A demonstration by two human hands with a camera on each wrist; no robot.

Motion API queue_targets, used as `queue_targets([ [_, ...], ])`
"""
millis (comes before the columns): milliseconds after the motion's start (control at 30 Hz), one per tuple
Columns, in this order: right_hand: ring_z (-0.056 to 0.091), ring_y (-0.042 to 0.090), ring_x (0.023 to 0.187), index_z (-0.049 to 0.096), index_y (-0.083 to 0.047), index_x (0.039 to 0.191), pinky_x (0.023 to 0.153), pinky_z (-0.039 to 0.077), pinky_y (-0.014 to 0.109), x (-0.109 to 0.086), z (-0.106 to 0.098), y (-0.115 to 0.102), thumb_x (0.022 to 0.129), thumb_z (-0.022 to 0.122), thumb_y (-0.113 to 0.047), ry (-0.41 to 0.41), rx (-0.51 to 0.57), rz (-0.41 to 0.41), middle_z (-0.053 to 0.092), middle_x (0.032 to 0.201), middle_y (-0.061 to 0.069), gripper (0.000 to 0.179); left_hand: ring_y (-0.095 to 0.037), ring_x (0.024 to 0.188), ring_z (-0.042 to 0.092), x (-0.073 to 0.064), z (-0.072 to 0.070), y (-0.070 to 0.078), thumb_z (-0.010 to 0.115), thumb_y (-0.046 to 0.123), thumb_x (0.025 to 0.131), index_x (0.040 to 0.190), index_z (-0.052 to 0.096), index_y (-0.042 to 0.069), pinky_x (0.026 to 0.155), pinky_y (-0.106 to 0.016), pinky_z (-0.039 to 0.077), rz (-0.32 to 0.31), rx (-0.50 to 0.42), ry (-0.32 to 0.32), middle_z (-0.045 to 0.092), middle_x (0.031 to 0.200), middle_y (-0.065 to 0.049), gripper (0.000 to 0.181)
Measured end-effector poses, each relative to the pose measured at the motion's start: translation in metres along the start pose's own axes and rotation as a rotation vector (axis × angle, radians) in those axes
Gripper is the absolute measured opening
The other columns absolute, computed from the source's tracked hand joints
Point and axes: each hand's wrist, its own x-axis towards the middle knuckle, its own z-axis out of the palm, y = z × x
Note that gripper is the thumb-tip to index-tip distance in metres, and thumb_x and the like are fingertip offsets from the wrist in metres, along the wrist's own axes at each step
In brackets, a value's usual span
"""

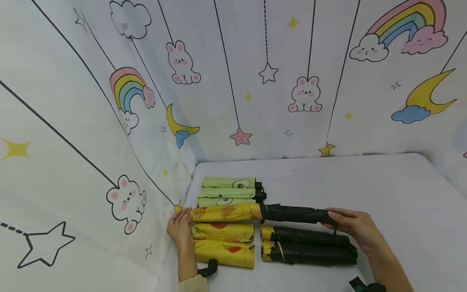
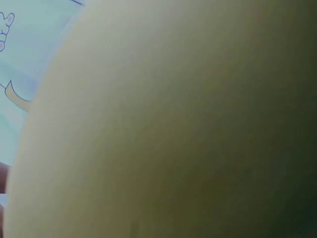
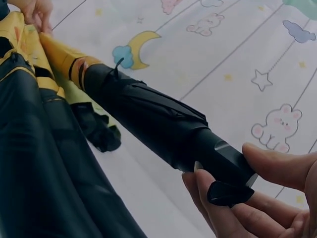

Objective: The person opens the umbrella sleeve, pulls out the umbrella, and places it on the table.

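Note:
A folded black umbrella (image 1: pixel 292 213) lies in one line with a yellow fruit-print sleeve (image 1: pixel 226 212), its left end meeting the sleeve's right end. My left hand (image 1: pixel 181 229) pinches the far left end of the sleeve. At the other end, my right hand (image 1: pixel 359 229) grips the umbrella's handle (image 3: pixel 230 161) between thumb and fingers, with a short black strap (image 3: pixel 230 193) hanging there. Two more yellow sleeves (image 1: pixel 224 253) lie below on the left. To their right are two folded black umbrellas (image 1: pixel 317 253) with yellow ends. My sleeve fills most of the left wrist view.
Several pale green avocado-print rolls (image 1: pixel 228 192) with black ends lie side by side behind the yellow sleeve. They are on a white table (image 1: pixel 365 178). White cloth walls (image 1: pixel 255 105) printed with bunnies, stars and rainbows stand at the back and left.

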Motion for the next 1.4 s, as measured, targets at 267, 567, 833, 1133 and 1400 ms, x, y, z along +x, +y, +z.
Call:
queue_targets([
  [267, 0.077, 0.025, 0.100, 0.070, 0.006, 0.129, 0.092, 0.059, 0.028, -0.001, -0.016, 0.006, 0.105, 0.063, -0.008, 0.003, -0.001, 0.049, 0.077, 0.116, -0.001, 0.029, -0.029, 0.112, 0.073, 0.002, 0.001, 0.001, 0.064, -0.020, 0.092, 0.137, 0.048, -0.012, 0.097, -0.033, 0.058, -0.008, 0.009, 0.010, 0.063, 0.129, -0.031, 0.048],
  [567, 0.077, 0.025, 0.099, 0.069, 0.009, 0.129, 0.091, 0.060, 0.028, 0.001, -0.027, 0.012, 0.105, 0.062, -0.007, -0.028, -0.031, 0.055, 0.078, 0.114, 0.002, 0.029, -0.031, 0.117, 0.071, 0.000, 0.001, 0.001, 0.065, -0.018, 0.093, 0.137, 0.049, -0.010, 0.094, -0.029, 0.058, -0.012, 0.033, -0.009, 0.060, 0.133, -0.032, 0.048],
  [833, 0.076, 0.024, 0.105, 0.067, 0.005, 0.134, 0.093, 0.058, 0.027, 0.005, -0.042, 0.018, 0.106, 0.060, -0.008, -0.077, -0.063, 0.105, 0.077, 0.118, -0.002, 0.031, -0.029, 0.114, 0.072, 0.001, 0.002, -0.001, 0.065, -0.018, 0.092, 0.136, 0.050, -0.008, 0.088, -0.024, 0.059, -0.027, 0.062, -0.021, 0.060, 0.135, -0.034, 0.047],
  [1133, 0.073, 0.012, 0.107, 0.063, 0.002, 0.140, 0.090, 0.060, 0.029, 0.010, -0.049, 0.020, 0.104, 0.067, -0.019, -0.036, -0.232, 0.147, 0.075, 0.123, -0.003, 0.042, -0.025, 0.112, 0.073, 0.000, 0.002, 0.003, 0.067, -0.015, 0.092, 0.138, 0.050, -0.010, 0.085, -0.022, 0.060, -0.050, 0.095, -0.032, 0.060, 0.135, -0.033, 0.049],
  [1400, 0.058, -0.015, 0.102, 0.065, 0.001, 0.139, 0.089, 0.058, 0.024, 0.010, -0.039, 0.020, 0.103, 0.067, -0.039, 0.057, -0.477, 0.173, 0.064, 0.141, 0.015, 0.054, -0.024, 0.108, 0.075, 0.002, -0.002, 0.009, 0.067, -0.016, 0.092, 0.137, 0.051, -0.012, 0.083, -0.022, 0.060, -0.044, 0.094, -0.022, 0.062, 0.132, -0.033, 0.049],
])
